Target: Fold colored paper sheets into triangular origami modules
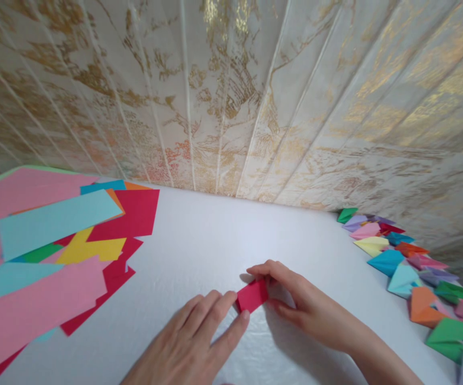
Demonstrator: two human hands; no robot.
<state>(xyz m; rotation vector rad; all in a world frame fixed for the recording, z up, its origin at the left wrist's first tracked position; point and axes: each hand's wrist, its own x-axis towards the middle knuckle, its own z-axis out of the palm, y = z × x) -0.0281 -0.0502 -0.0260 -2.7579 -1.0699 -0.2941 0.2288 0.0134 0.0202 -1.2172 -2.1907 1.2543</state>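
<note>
A small folded piece of red paper [252, 295] lies at the front middle of the white table, between my two hands. My left hand [199, 331] has its fingertips at the paper's left end and its thumb on the lower edge. From the other side, my right hand [295, 294] grips the right end, with its index finger along the top edge and thumb below. Part of that right end is hidden behind the right fingers.
Loose coloured paper sheets are piled at the left, with a light blue strip [58, 219], a pink sheet [42, 315] and a red sheet [129, 219] among them. Several folded paper pieces [402, 278] line the right side. A patterned curtain [231, 96] hangs behind the white table [215, 230].
</note>
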